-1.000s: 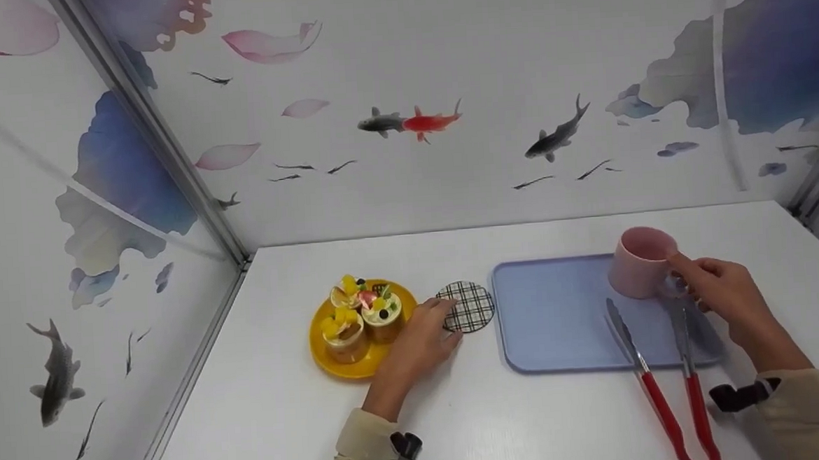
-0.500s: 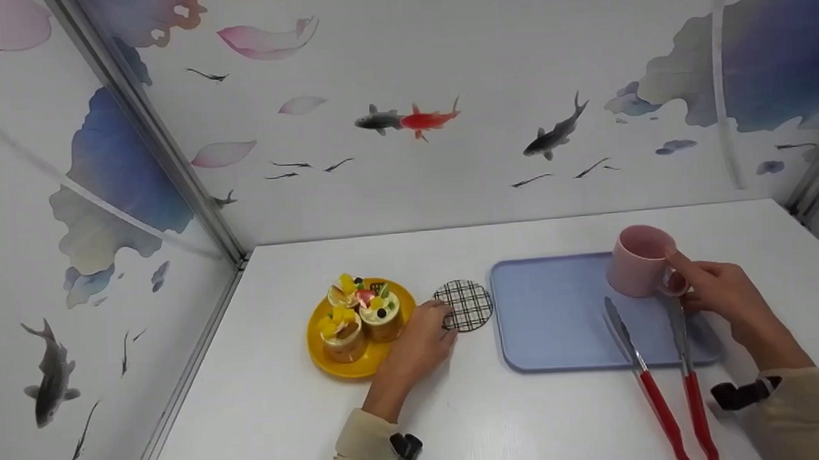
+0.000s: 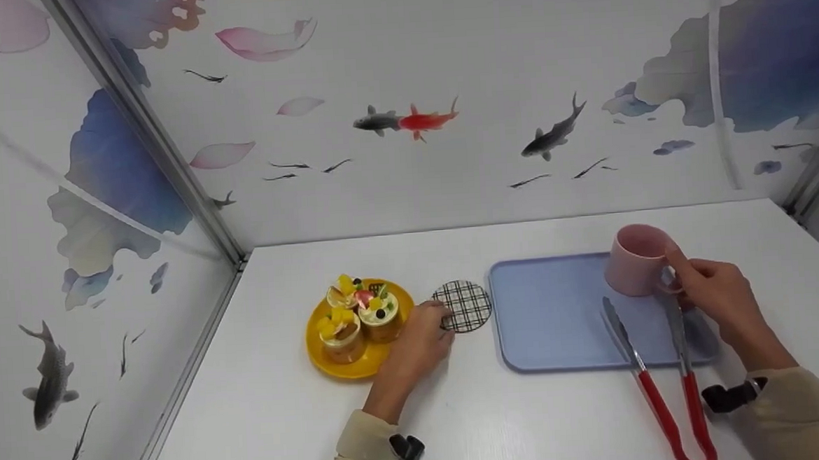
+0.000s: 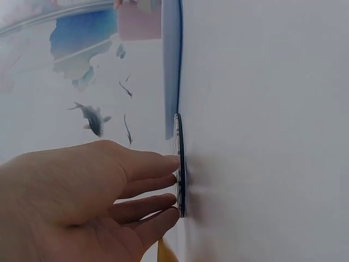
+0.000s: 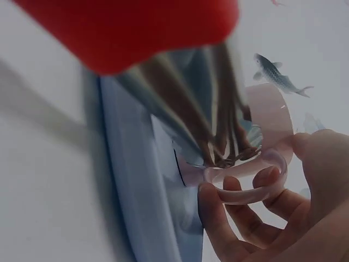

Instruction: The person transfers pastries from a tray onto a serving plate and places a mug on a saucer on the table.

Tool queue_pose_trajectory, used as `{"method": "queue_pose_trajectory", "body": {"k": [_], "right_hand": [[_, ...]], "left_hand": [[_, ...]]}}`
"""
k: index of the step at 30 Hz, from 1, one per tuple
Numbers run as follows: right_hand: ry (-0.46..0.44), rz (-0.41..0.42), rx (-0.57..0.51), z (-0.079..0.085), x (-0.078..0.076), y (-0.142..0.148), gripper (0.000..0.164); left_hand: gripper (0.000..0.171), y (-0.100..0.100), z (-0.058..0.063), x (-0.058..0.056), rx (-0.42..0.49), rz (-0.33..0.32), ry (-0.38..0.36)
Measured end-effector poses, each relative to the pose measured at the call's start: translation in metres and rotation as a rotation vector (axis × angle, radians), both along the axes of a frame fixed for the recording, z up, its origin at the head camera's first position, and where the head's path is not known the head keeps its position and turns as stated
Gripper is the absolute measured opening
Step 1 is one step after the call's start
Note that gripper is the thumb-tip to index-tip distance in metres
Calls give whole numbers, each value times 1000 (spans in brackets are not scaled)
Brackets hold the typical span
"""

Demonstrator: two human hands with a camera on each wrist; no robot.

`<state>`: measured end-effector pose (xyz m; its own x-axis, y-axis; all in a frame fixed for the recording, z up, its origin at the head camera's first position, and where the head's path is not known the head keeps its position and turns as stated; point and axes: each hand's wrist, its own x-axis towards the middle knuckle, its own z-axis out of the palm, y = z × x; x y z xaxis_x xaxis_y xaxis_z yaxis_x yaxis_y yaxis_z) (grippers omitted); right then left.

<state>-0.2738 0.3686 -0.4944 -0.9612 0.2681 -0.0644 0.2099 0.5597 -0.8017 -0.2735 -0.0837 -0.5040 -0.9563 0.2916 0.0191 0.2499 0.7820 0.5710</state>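
Observation:
My left hand (image 3: 419, 345) pinches the near left edge of a round coaster (image 3: 468, 305) with a black-and-white check, which lies flat on the table. In the left wrist view the thumb and fingertips meet the thin coaster (image 4: 182, 185), seen edge-on. With the right hand (image 3: 721, 298) I hold a pink mug (image 3: 630, 271) by its handle, fingers curled through and around it in the right wrist view. The mug is upright at the back right of a blue tray (image 3: 547, 321). Whether its base touches the tray cannot be told.
Red-handled tongs (image 3: 661, 409) lie across the tray's front edge, jaws spread, one tip close below the mug. Left of the coaster stands a yellow plate (image 3: 318, 357) with several dessert cups (image 3: 342, 342). White walls with painted fish close off the back and left.
The thumb of my left hand has drawn in toward its fingers at the coaster's edge. My right hand has shifted slightly left, its fingers closer round the mug's handle.

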Motion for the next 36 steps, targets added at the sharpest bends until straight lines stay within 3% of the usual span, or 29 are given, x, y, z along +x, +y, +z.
{"method": "queue_pose_trajectory", "body": {"k": [9,15,23,36], "right_hand": [[91,-69,-29,-2,1,-5,80],[70,-85,-38,-3,1,-7,87],[28,-51,-90,2,3,-9,91],[77,-41,-159,24,12,-17,86]], "left_hand": [[28,-3,-3,-3,22,-50,61],[27,-4,-4,-4,38,-61,81],[29,-3,-3,-4,3,-51,79],[32,-4,-2,-3,13,-56,37]]}}
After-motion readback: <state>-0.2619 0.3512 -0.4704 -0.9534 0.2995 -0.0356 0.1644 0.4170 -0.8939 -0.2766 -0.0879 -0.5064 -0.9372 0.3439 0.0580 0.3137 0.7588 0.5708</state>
